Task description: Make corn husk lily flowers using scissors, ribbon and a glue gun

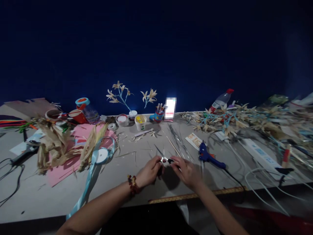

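Note:
Close to the front of the table, a pair of scissors (159, 151) points away from me with its blades spread. My left hand (150, 171) is closed around one side of it near the pivot. On the other side, my right hand (186, 171) has its fingers closed at the black handle. Any small piece between the fingers is too fine to make out. Several thin metal wires (179, 140) lie just beyond my right hand. A blue glue gun (211, 157) rests on its side to the right.
Dried husks (55, 143) lie on pink paper (65, 171) at left, beside a light blue ribbon roll (101, 156). Husk flowers (220, 119) are heaped back right. A tub (140, 123) and a bright phone (170, 109) stand behind. White cables (254, 174) loop at right.

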`<state>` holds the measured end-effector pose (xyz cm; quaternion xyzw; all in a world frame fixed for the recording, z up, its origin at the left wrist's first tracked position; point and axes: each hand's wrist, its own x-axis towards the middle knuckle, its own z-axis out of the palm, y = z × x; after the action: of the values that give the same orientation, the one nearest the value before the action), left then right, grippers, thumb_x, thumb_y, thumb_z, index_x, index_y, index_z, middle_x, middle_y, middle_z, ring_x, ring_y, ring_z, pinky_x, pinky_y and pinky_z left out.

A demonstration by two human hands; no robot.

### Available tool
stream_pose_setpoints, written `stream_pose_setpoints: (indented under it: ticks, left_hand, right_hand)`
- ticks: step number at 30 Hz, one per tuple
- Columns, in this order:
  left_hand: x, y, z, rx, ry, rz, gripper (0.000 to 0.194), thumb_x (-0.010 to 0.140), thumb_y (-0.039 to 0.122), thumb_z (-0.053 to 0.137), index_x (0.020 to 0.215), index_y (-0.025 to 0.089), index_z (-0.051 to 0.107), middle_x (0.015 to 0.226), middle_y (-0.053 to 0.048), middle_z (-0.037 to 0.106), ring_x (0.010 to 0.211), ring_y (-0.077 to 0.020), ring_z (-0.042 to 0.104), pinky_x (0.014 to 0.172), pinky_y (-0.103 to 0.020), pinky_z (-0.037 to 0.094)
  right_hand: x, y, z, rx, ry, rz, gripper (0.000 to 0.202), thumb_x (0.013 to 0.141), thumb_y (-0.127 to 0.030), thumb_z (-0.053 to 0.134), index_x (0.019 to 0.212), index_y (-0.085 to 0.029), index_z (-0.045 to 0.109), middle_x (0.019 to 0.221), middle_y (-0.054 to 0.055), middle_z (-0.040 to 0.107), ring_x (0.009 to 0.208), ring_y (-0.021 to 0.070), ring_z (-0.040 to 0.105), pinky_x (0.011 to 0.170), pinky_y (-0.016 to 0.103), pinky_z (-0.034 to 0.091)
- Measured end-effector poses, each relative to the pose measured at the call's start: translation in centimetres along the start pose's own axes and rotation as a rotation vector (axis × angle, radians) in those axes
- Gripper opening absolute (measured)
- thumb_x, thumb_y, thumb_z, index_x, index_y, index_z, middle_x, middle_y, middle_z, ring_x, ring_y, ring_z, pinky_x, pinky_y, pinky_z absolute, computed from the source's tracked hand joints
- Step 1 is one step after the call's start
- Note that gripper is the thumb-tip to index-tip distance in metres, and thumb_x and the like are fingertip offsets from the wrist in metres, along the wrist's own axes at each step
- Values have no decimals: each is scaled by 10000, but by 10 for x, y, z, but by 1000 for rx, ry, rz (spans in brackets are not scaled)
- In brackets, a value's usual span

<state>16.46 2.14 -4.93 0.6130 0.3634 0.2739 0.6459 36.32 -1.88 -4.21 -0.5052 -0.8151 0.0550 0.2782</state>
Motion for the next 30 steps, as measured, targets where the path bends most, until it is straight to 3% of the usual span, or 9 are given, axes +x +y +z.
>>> stream_pose_setpoints:
  ticks: [5,9,12,15,18,22,26,28,30]
  left_hand:
    - [7,1,12,-149,161,67,245,942,398,449,1057,192,516,965,-53,622,873,-172,607,804,-307,490]
    - [13,-10,32,-192,263,96,362,918,411,507,1232,235,470,1269,-100,581,1190,-225,545,1056,-382,391]
    - [12,-23,37,-240,266,68,568,838,422,620,1336,233,426,1424,-132,495,1340,-274,446,1146,-439,294]
    - [4,-29,30,-275,226,36,621,835,419,629,1380,214,415,1449,-166,467,1306,-293,487,1097,-465,362]
    - [-5,-16,11,-178,233,101,442,867,382,615,1274,222,553,1367,-137,550,1238,-273,535,1055,-439,404]
    - [3,24,-35,-70,361,239,272,845,355,650,1071,210,692,1102,-98,697,1021,-241,625,903,-379,488]
    - [54,64,-97,-74,579,370,244,797,312,691,1010,194,699,1033,-81,702,938,-211,636,844,-336,502]
    - [89,77,-124,-87,660,391,243,787,288,691,1005,182,684,1016,-85,692,924,-208,641,844,-346,508]
    - [123,85,-143,-98,730,398,273,761,239,714,1023,177,664,1023,-89,678,931,-213,644,865,-372,509]
  right_hand:
    - [5,-19,12,-14,48,110,377,956,-335,484,1271,-134,442,1024,150,731,908,267,712,788,378,555]
    - [4,-29,29,27,145,188,309,961,-310,458,1228,-155,443,1065,164,715,912,263,714,745,355,549]
    - [0,-23,33,-5,54,294,247,943,-266,464,1170,-171,472,895,106,737,767,250,719,647,323,511]
    - [-4,-14,30,-165,-106,373,218,912,-215,490,1120,-163,527,744,71,722,646,249,696,559,299,430]
    - [-6,-9,21,-285,-189,353,169,908,-205,509,1053,-182,592,786,76,731,677,241,696,558,287,386]
    - [5,-8,-1,-252,-131,317,199,937,-303,489,872,-201,647,828,76,718,677,222,668,567,290,368]
    - [51,-4,-22,224,38,344,201,892,-384,583,812,-226,677,743,24,682,630,180,597,580,279,376]
    - [89,1,-21,677,100,433,162,820,-378,687,784,-220,691,665,-1,644,589,163,569,562,268,393]
    - [133,8,-9,809,144,451,159,822,-376,682,868,-225,690,702,-18,651,598,155,593,565,261,440]
